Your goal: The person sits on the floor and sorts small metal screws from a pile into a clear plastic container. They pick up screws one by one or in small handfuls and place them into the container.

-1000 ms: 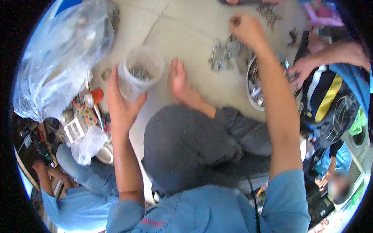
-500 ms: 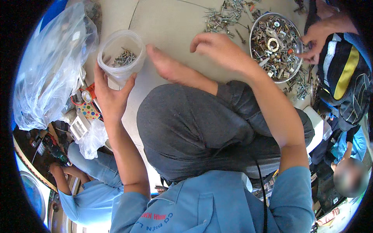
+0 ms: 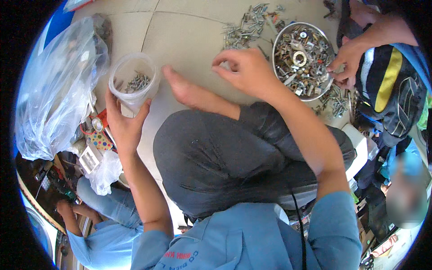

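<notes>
A clear round plastic tub (image 3: 152, 92) with a small heap of screws (image 3: 137, 82) in it is in my left hand (image 3: 126, 128). My thumb and fingers wrap round its lower side. The tub tilts so that its mouth shows. To its right, my right hand (image 3: 252, 69) hovers over the floor, thumb and forefinger curled together. What they hold, if anything, I cannot make out. Right of that hand stands a round metal bowl (image 3: 331, 50) full of mixed screws, nuts, washers and small fittings. Another person's hand (image 3: 346, 63) reaches to the bowl's right rim.
Loose screws (image 3: 245, 29) lie scattered beyond the bowl, and more (image 3: 337, 101) lie below it. My bare foot (image 3: 180, 85) rests between my hands. A large clear plastic bag (image 3: 58, 90) is at the left. A dark bag with a yellow stripe (image 3: 388, 81) sits at the right.
The view has shifted a little. The tub and my right hand sit lower in the picture, and my right fingers have curled closer together. The other person's hand has moved slightly along the bowl's rim.
</notes>
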The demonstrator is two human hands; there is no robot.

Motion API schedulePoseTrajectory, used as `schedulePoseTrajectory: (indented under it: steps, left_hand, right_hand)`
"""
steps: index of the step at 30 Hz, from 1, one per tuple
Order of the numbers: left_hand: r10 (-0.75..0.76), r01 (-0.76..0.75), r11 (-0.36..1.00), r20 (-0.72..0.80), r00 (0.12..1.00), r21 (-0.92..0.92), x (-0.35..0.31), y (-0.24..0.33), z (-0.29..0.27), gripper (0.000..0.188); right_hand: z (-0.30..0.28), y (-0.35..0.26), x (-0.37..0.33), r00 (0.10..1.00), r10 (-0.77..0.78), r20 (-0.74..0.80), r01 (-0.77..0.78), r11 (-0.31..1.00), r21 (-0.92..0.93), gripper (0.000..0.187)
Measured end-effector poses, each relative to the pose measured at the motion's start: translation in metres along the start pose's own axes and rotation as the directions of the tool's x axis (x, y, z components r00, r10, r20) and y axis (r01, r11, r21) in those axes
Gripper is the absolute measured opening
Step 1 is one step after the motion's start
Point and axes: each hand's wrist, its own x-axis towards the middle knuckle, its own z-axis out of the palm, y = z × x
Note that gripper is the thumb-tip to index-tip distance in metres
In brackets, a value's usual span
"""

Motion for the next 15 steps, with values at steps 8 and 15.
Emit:
schedulePoseTrajectory:
  steps: [8, 15]
  left_hand:
    - [-0.021, 0.021, 0.999, 0.002, 1.0, -0.029, -0.001, -0.003, 0.003, 0.097]
    - [0.01, -0.01, 0.999, -0.008, 1.0, -0.037, -0.001, 0.005, 0.006, 0.092]
  right_hand:
    - [-0.072, 0.023, -0.084, 0.97, 0.241, -0.009, -0.031, 0.159, 0.987, 0.018]
    - [-0.105, 0.035, -0.111, 0.735, 0.474, -0.486, -0.544, 0.839, -0.004, 0.019]
